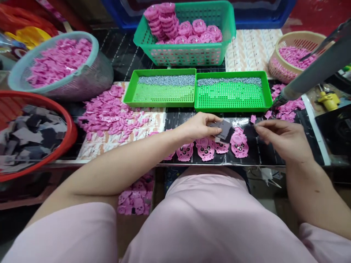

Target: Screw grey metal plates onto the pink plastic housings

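My left hand (204, 128) is closed on a few flat dark grey square pieces (225, 130), held above a row of pink plastic casings. One casing (239, 143) lies just right of these squares, with dark round parts in its lower half. Others, such as this casing (206, 149), show below my left hand and are partly covered by it. My right hand (282, 137) hovers over the black mat to the right, thumb and forefinger pinched together. Whatever lies between those fingertips is too small to make out. A small pink piece (253, 118) is just beyond them.
Two green trays (195, 104) of small metal parts stand behind the row. A green basket (186, 54) holds pink casings. Loose pink parts (105, 115) are heaped left, near a red basket (72, 135) of grey pieces. A grey tool (315, 67) slants in from the right.
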A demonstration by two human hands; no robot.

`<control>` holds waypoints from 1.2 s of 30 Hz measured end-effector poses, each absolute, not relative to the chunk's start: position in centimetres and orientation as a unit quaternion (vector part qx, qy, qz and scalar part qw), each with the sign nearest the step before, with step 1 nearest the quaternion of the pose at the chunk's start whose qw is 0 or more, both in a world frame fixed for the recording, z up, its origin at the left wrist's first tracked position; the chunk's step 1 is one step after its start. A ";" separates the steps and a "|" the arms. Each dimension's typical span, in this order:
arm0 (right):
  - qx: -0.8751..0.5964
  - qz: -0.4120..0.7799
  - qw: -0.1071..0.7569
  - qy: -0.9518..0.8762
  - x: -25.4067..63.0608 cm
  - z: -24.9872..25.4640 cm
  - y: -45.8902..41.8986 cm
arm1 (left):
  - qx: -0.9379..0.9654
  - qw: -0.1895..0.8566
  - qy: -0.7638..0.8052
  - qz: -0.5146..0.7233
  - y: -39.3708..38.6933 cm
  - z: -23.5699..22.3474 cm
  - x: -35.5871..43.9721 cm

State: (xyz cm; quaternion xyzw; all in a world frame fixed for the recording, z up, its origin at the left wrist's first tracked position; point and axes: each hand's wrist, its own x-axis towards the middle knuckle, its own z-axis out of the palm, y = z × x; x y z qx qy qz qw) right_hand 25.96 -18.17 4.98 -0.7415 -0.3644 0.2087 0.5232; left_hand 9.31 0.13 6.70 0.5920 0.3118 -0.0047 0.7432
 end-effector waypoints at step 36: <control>-0.555 0.070 0.313 -0.767 23.6 5.5 -15.9 | 0.631 0.703 0.329 0.001 2.7 7.1 5.3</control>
